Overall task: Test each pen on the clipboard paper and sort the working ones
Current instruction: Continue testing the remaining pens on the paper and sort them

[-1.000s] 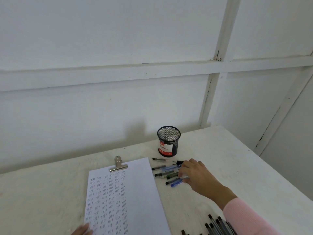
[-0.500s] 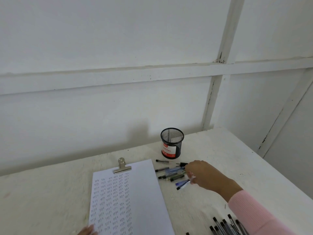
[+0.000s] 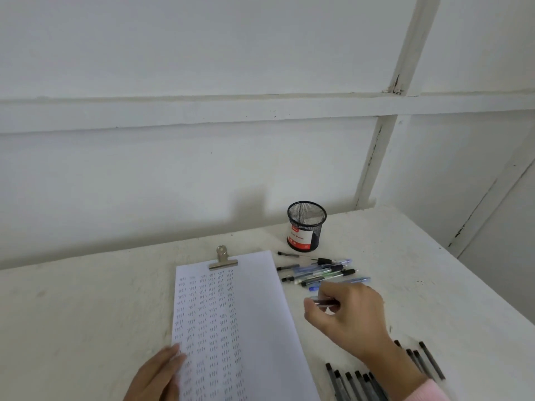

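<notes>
The clipboard paper (image 3: 254,290) lies on the white table, held by a metal clip (image 3: 222,259) and covered with rows of small ink marks. My left hand (image 3: 157,377) rests flat on its lower left edge. Just right of the paper, my right hand (image 3: 347,316) pinches a dark pen (image 3: 324,301) and holds it slightly above the table. A loose cluster of pens (image 3: 318,272) with blue and black caps lies beyond that hand. Several black pens (image 3: 356,382) lie in a row near my right wrist.
A black mesh pen cup (image 3: 306,225) with a red and white label stands behind the pen cluster, near the white panelled wall. The table's right edge (image 3: 469,273) runs diagonally toward me.
My right hand has picked a pen out of the cluster and pulled back toward me and the paper. My left hand has slid further up onto the paper's lower left edge.
</notes>
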